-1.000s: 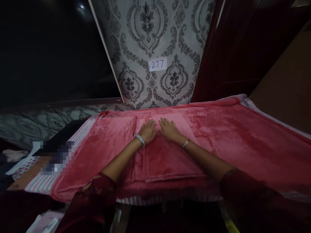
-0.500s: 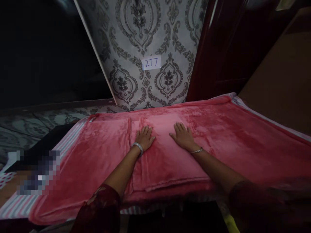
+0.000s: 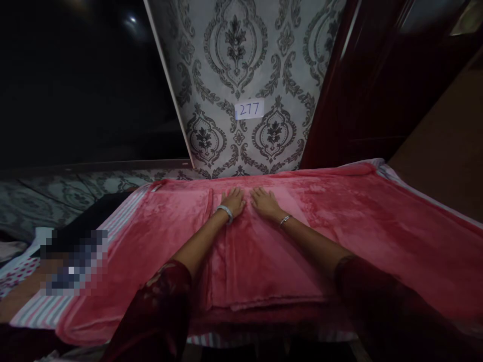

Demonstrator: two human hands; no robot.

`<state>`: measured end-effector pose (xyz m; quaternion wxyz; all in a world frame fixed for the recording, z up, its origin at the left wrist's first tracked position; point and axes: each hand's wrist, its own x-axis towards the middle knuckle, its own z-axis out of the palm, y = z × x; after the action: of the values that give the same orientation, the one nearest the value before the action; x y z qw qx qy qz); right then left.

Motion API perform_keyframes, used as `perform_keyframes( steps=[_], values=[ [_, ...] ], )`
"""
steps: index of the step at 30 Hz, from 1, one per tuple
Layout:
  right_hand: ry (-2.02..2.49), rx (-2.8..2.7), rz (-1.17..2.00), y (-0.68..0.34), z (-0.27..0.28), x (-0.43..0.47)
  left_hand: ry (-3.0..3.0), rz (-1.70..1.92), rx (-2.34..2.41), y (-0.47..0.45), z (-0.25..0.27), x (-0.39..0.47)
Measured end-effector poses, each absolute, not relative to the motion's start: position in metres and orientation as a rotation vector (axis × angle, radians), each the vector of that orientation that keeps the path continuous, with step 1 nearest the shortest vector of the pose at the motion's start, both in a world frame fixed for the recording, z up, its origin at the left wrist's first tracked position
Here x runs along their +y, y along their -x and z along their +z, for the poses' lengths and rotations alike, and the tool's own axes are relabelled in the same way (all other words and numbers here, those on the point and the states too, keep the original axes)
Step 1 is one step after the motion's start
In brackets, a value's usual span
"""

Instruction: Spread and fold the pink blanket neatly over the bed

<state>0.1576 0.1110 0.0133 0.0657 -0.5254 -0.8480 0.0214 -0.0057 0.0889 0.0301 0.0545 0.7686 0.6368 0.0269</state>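
A plush red-pink blanket (image 3: 339,236) is spread across the surface before me, with a folded part lying in its middle. My left hand (image 3: 233,202) rests flat on the fold near the far side, fingers stretched out, a bracelet on its wrist. Close beside it, my right hand (image 3: 264,203) also lies palm down on the plush, fingers extended and pointing away from me. Neither hand grips the cloth. Creases run along the folded part to the left of my left hand.
Under the blanket shows a striped sheet (image 3: 41,306). Behind stands a patterned wall (image 3: 237,70) with a paper label (image 3: 249,109) reading 277. A large black screen (image 3: 83,85) is at the left, a dark red door (image 3: 362,95) at the right. A blurred patch covers something at the left edge.
Both hands have slid over the blanket toward each other, the right one most, and slightly toward the far edge. The camera view has shifted a little.
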Motion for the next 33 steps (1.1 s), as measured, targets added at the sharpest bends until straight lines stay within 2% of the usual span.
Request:
perform_keyframes(
  steps=[5, 9, 14, 21, 28, 33],
  values=[
    [1.484, -2.634, 0.05, -0.137, -0.007, 0.124, -2.304, 0.065, 2.029, 0.015, 0.002, 0.105],
    [1.642, -2.529, 0.02, -0.164, -0.02, 0.135, -2.273, 0.047, 2.036, 0.019, -0.01, 0.109],
    [1.846, -2.393, 0.017, -0.209, -0.027, 0.147, -2.247, 0.033, 2.014, 0.019, -0.008, 0.114],
    [2.025, -2.242, 0.25, -0.262, -0.032, 0.141, -2.244, 0.035, 1.998, 0.019, -0.009, 0.115],
    [1.859, -2.233, 0.453, -0.322, -0.037, 0.116, -2.23, 0.062, 1.974, 0.021, -0.003, 0.118],
    [1.903, -2.182, 0.331, -0.314, -0.024, 0.082, -2.172, 0.099, 2.021, 0.014, 0.019, 0.101]
  ],
)
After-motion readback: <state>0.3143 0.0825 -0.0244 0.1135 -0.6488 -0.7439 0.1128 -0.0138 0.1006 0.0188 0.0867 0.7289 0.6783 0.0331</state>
